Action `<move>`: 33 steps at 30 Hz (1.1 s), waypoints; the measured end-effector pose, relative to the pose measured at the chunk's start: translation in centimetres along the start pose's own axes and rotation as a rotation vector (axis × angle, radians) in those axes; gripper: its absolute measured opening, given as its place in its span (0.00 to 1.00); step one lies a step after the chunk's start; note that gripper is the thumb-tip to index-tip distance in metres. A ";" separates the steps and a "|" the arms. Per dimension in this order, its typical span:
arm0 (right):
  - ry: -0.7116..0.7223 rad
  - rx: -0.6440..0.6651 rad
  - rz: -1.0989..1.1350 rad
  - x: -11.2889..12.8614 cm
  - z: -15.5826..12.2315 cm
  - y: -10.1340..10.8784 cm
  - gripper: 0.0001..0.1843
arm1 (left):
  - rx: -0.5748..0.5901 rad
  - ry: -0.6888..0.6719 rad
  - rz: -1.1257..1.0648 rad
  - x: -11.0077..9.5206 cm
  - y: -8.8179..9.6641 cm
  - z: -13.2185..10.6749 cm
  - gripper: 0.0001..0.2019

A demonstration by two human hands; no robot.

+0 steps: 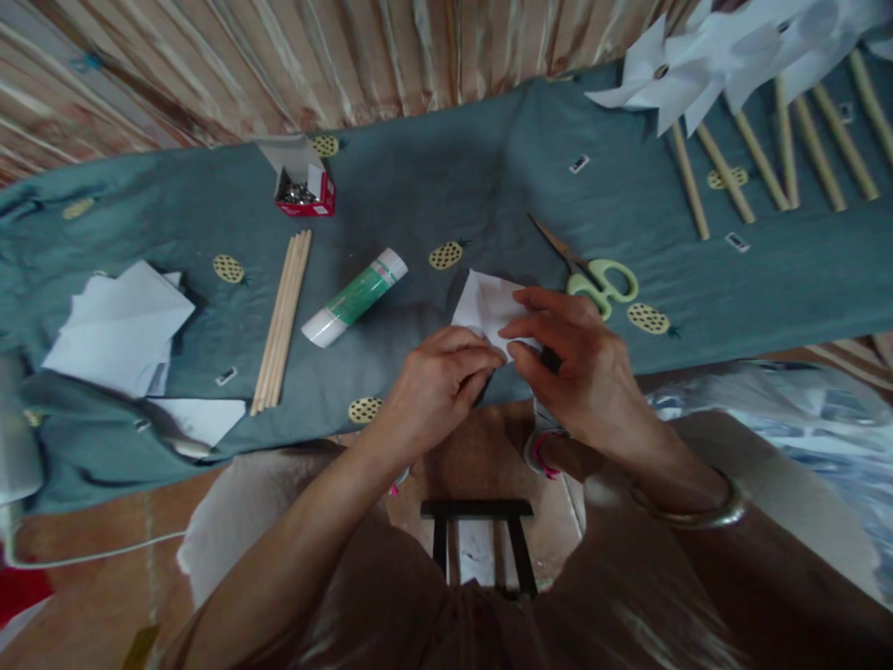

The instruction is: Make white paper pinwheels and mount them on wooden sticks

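A small piece of folded white paper (481, 300) is at the table's near edge, in front of me. My left hand (443, 377) is closed, its thumb and fingers pinching the near edge of this paper. Over the paper's right part, my right hand (576, 358) has its fingers apart, with the fingertips touching the sheet. Just beyond the right hand lie scissors (593, 279) with light green handles, their blades pointing away to the left. A green and white glue stick (355, 298) lies to the left of my left hand.
Several thin wooden sticks (283, 321) lie left of the glue stick, near a stack of white paper (122, 330). Behind them stands an open red box (307, 194) of small metal pieces. White paper pinwheels (698, 70) on sticks lie at the far right. A curtain (313, 60) hangs behind.
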State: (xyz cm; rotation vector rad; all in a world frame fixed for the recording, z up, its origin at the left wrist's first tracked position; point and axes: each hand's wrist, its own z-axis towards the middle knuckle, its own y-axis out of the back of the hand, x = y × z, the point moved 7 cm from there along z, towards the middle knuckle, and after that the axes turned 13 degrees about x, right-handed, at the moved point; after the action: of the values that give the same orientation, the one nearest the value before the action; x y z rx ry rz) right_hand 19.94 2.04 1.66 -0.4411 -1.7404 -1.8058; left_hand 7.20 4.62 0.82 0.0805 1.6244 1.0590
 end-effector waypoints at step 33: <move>-0.061 -0.061 -0.089 -1.4 0.9 0.5 0.17 | -0.109 -0.072 0.293 -0.3 0.0 -0.9 0.07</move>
State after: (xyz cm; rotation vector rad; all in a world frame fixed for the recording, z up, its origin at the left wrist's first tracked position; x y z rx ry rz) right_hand 21.19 3.23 1.28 -0.4551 -1.7752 -1.9308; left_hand 6.59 3.93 0.99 0.2880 1.5160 1.3510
